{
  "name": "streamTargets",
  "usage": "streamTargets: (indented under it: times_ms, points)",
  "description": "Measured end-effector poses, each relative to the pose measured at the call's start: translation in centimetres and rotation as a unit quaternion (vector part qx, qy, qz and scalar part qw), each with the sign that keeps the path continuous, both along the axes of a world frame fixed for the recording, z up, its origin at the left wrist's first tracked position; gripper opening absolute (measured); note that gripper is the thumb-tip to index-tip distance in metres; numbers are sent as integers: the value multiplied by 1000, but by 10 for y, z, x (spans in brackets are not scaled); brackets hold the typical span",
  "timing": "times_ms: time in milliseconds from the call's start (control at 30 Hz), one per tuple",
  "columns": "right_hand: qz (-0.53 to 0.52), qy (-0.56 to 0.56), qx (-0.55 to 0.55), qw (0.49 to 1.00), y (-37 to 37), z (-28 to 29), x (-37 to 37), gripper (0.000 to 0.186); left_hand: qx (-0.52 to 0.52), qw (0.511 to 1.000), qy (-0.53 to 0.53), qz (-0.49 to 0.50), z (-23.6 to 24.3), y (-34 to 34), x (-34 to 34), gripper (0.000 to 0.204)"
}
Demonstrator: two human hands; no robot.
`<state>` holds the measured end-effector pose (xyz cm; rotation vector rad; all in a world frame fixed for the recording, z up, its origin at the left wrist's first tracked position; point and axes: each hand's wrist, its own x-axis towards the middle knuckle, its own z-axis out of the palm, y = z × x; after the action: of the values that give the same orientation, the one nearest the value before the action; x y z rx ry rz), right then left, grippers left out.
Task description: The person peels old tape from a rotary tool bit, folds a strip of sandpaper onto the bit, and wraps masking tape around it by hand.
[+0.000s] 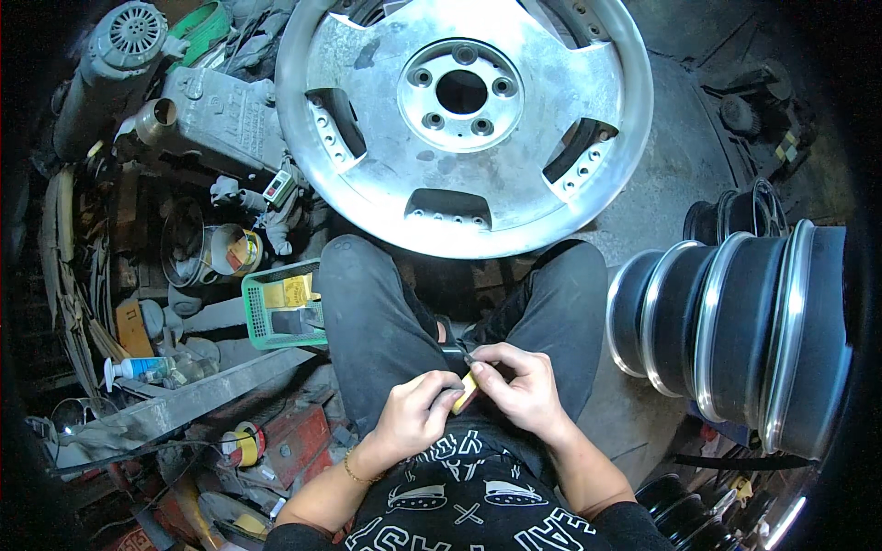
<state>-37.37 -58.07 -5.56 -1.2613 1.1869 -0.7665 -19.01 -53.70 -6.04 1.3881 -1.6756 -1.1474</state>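
Above my lap, both hands are closed on a small yellow block [467, 391] with a dark reddish side. My left hand [421, 413] pinches its left end between thumb and fingers. From the other side, my right hand [522, 386] grips it, thumb pressed along the top. A small dark piece shows at the right fingertips; its kind is unclear. Just beyond my knees lies a large silver wheel rim [367, 197] with a bare-metal face, a centre hole and several bolt holes.
Left of my knee, a green plastic basket [253, 317] holds a yellow piece and dark grey sheets. A metal beam [184, 404], a spray bottle [138, 369] and a dusty motor [129, 55] crowd that side. Several black rims with polished lips [717, 312] stand at right.
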Motion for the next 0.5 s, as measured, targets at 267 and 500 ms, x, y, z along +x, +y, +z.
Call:
streamTargets:
  times_ms: [267, 500]
  points:
    - [-15, -53, 68, 996, -1, -21, -3, 17, 53, 998, 17, -39, -3, 0, 2, 5]
    - [-23, -161, 183, 970, -5, -28, -5, 15, 158, 949, 268, -49, -12, 7, 7, 11]
